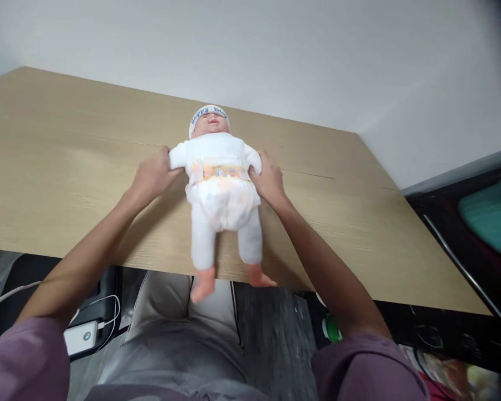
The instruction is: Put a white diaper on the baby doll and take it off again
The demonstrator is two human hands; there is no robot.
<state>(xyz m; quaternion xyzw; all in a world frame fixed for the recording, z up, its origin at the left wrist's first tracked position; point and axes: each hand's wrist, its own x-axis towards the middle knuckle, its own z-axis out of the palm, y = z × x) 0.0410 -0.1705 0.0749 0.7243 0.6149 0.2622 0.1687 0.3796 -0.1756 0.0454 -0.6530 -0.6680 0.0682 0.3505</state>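
Doll [221, 189] lies on the surface [67, 167], head at 12 o'clock, left hand [152, 177] and right hand [269, 181] gripping its sides.

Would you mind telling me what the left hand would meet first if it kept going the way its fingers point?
The left hand already touches the doll at its near sleeve, so it would press into the doll's torso at once.

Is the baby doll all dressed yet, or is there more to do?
The diaper already looks wrapped around the doll, with its white suit and hat on. The left hand and right hand hold its sides on the table. Its feet are bare, and I cannot tell whether the diaper is fastened.
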